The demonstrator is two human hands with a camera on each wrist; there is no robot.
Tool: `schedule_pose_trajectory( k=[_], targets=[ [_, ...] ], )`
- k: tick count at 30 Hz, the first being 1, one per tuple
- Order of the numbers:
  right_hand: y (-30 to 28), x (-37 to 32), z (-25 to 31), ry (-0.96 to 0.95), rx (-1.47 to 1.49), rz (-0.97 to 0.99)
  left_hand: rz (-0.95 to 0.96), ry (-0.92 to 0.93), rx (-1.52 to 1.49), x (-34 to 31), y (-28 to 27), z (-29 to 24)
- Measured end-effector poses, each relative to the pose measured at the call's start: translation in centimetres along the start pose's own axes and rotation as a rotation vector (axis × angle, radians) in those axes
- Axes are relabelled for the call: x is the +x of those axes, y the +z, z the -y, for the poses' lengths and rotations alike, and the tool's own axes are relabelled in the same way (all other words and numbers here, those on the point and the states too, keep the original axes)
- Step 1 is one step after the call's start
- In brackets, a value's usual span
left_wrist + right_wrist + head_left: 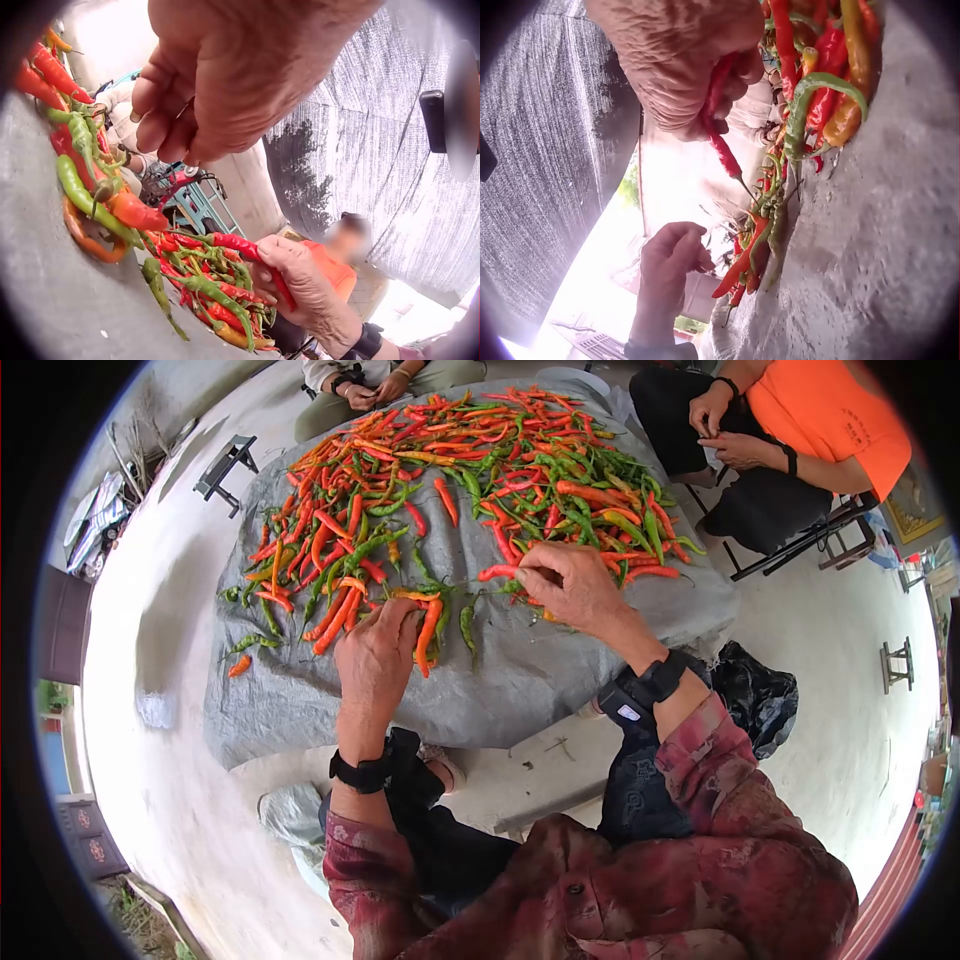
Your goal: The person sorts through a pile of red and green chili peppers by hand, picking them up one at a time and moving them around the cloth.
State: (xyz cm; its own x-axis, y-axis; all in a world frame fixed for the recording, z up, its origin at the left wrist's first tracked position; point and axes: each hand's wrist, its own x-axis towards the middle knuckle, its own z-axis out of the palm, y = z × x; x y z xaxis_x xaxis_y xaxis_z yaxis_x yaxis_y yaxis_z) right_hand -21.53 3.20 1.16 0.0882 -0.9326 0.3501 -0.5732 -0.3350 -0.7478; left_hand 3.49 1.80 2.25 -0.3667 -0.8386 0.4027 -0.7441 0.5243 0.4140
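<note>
My right hand (580,592) grips a red chili pepper (495,572) near the middle of the cloth; its thin stem points toward my left hand (375,655). In the right wrist view the red pepper (724,156) passes under the curled fingers of my right hand (679,67), stem end outward. My left hand has its fingers curled inward, above the cloth beside an orange pepper (428,630). In the left wrist view a thin dark line shows between the fingers of my left hand (225,82); whether it is a stem is unclear.
Piles of red, orange and green peppers (440,445) spread over a grey cloth (500,695). Two people sit across the far side, one in an orange top (835,420). Small stools (225,472) stand on the floor; a black plastic bag (757,695) lies at the right.
</note>
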Motion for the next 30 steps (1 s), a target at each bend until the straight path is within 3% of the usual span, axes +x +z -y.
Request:
schedule_pose_trajectory(
  k=[2,3,5,13,17,19,20,21,23,30],
  targets=[
    [-0.2,0.0,0.0,-0.045,-0.150,-0.191,-0.003,-0.001,0.016,0.1,0.1,0.2],
    [-0.3,0.3,-0.4,-0.042,-0.149,-0.188,0.000,-0.004,0.016,0.1,0.3,0.4],
    [-0.7,0.8,-1.4,-0.187,-0.404,-0.437,0.066,-0.017,0.038,0.1,0.7,0.7],
    [-2.2,0.9,-2.6,-0.156,-0.606,-0.484,0.204,0.065,0.148,-0.6,1.8,0.5],
    [-3.5,0.8,-3.9,-0.004,-0.723,-0.518,0.225,0.013,0.125,-0.8,1.8,0.7],
    [-4.4,0.9,-5.3,0.212,-0.722,-0.600,0.225,0.009,0.128,-1.0,1.7,0.9],
    [-4.9,0.6,-6.2,0.334,-0.736,-0.532,0.233,0.002,0.128,-0.9,1.6,1.0],
    [-5.3,0.5,-7.1,0.316,-0.735,-0.546,0.212,0.007,0.133,-0.9,1.5,1.0],
    [-5.6,0.5,-8.8,0.644,-0.456,-0.457,0.252,-0.028,0.165,-0.9,1.4,0.9],
    [-5.5,1.5,-9.0,0.585,-0.227,-0.391,0.214,0.021,0.198,-1.5,2.1,1.7]
  ],
)
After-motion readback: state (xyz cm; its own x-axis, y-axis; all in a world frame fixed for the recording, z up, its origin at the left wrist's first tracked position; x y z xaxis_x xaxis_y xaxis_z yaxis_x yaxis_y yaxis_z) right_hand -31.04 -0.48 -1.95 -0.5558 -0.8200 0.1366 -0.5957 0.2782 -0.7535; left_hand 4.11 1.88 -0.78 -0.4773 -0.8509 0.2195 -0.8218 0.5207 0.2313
